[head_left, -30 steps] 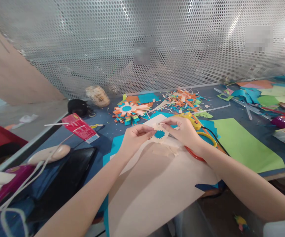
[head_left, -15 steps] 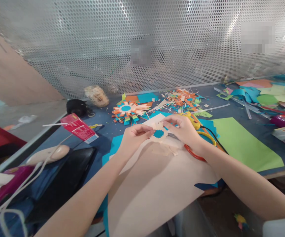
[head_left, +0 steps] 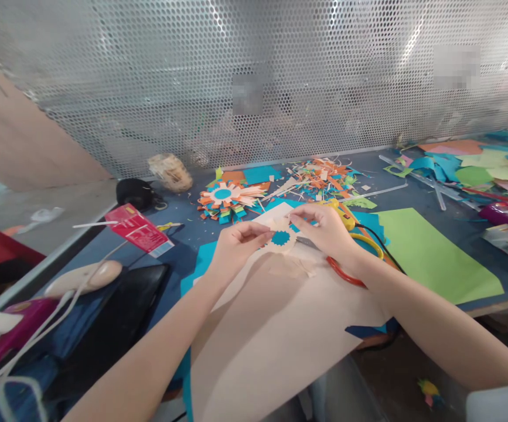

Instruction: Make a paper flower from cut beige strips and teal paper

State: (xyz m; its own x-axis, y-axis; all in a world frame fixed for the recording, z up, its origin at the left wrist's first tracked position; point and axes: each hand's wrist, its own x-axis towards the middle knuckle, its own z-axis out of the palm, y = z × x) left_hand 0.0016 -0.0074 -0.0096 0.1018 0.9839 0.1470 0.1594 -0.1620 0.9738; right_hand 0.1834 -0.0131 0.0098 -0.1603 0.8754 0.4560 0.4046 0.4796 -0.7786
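Between both hands is a small cream paper flower (head_left: 284, 245) with a jagged blue centre. My left hand (head_left: 241, 243) pinches its left edge between thumb and fingers. At its upper right edge, my right hand (head_left: 319, 225) pinches it too. Beneath lies a large cream paper sheet (head_left: 271, 328) over blue sheets, with small cream scraps on it. Scissors with an orange-red handle (head_left: 344, 274) lie partly hidden under my right hand and wrist. Just behind them are a yellow tool (head_left: 345, 217) with a black cord and a yellow loop.
Layered paper flowers (head_left: 225, 199) and a heap of paper scraps (head_left: 324, 179) lie at the back. A green sheet (head_left: 442, 255) is on the right. A pink drink carton (head_left: 137, 228), a white computer mouse (head_left: 84, 276) and a dark phone-like slab (head_left: 113, 328) are on the left. Perforated metal (head_left: 302, 58) stands behind.
The view has shifted very slightly. Both hands keep their pinch on the paper flower, with little visible movement.
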